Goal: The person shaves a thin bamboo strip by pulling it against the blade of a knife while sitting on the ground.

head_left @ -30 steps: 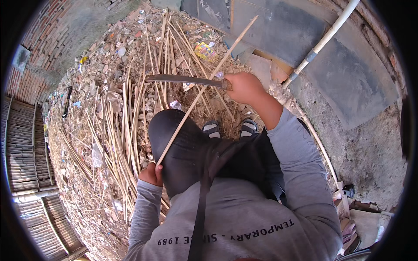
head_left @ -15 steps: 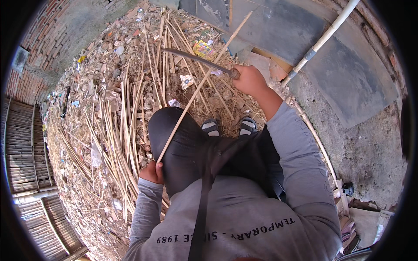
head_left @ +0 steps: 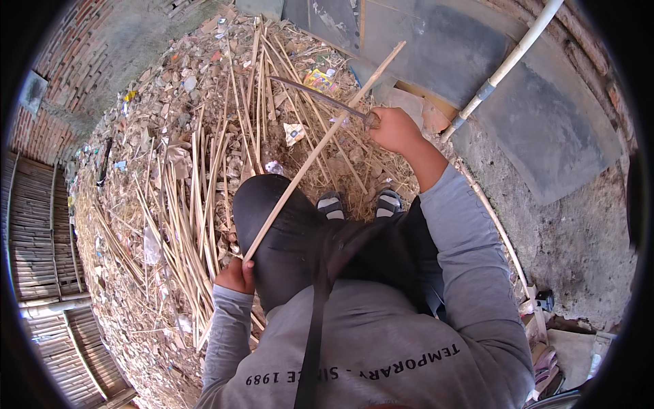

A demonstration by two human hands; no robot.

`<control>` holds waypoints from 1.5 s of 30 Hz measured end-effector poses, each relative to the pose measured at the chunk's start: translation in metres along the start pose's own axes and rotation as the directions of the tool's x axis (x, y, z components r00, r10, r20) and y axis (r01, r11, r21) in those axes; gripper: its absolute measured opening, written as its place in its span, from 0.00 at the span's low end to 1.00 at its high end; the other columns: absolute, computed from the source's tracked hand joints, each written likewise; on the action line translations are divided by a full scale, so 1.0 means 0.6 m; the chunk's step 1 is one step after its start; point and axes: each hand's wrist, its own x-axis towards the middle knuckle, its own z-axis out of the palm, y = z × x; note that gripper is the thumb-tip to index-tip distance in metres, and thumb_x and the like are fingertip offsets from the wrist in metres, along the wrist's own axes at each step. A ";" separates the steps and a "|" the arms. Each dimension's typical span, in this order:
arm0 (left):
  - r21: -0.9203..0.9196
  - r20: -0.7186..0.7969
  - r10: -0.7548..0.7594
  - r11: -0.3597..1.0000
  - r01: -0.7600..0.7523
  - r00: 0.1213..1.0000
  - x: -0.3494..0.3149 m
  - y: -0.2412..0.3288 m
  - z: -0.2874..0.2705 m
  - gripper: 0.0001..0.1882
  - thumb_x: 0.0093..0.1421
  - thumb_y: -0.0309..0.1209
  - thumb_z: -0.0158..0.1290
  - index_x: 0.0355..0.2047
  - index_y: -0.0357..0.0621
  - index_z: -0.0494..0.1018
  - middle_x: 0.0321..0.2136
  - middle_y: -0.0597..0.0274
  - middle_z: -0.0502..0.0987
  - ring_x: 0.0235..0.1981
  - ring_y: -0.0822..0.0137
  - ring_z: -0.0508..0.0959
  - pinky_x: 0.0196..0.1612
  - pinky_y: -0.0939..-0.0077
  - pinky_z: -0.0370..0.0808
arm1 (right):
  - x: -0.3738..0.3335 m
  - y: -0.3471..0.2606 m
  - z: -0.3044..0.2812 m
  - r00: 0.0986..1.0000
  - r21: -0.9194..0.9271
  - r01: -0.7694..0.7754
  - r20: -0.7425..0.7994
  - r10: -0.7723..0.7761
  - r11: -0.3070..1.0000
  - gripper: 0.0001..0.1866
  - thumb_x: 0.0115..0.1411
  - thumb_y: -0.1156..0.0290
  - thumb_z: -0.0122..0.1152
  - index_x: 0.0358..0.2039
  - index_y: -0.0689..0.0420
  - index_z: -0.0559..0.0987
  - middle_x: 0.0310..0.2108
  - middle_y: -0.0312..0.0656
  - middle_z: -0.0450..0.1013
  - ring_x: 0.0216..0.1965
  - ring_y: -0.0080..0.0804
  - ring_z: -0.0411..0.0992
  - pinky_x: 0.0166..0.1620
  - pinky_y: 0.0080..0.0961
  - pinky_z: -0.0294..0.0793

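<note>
Loose sticks (head_left: 193, 238): littered ground (head_left: 136, 320), some toward its far edge.
Left hand (head_left: 234, 276): grasping the pale strip (head_left: 319, 150) by its near end.
Pale strip: slants over the left knee (head_left: 255, 201).
Knife (head_left: 317, 94): blade crosses the strip.
Right hand (head_left: 396, 131): clenched round its handle (head_left: 372, 120).

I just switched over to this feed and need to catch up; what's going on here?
A person's left hand holds the lower end of a long pale strip, which slants up across the left leg. The right hand grips a long-bladed knife by its handle, the blade crossing the strip near its upper part; whether they touch is unclear. More loose strips lie on the littered ground, ahead and to the left.
</note>
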 end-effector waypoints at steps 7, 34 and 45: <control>-0.049 0.044 -0.012 0.999 0.014 0.999 -0.007 -0.006 0.008 0.25 0.66 0.51 0.44 0.24 0.41 0.65 0.15 0.42 0.71 0.20 0.38 0.73 0.22 0.47 0.67 | -0.021 -0.034 -0.006 0.969 -0.089 0.059 0.246 -0.035 0.994 0.14 0.48 0.65 0.62 0.37 0.53 0.79 0.30 0.49 0.77 0.37 0.51 0.76 0.41 0.45 0.75; -0.021 0.145 -0.079 0.996 0.083 0.986 0.003 0.000 -0.019 0.25 0.67 0.50 0.42 0.26 0.39 0.68 0.16 0.40 0.71 0.22 0.36 0.74 0.25 0.49 0.68 | -0.008 -0.023 -0.010 0.983 -0.016 -0.015 0.183 0.017 1.000 0.15 0.47 0.65 0.63 0.37 0.53 0.80 0.30 0.52 0.76 0.35 0.52 0.76 0.39 0.44 0.76; -0.004 0.065 0.008 1.000 -0.008 0.998 0.005 -0.021 -0.013 0.21 0.65 0.47 0.49 0.25 0.41 0.66 0.14 0.45 0.70 0.18 0.40 0.74 0.21 0.50 0.68 | 0.000 0.019 -0.019 0.995 0.037 -0.097 0.011 0.096 0.995 0.14 0.47 0.64 0.62 0.35 0.55 0.79 0.28 0.52 0.76 0.33 0.53 0.75 0.38 0.44 0.74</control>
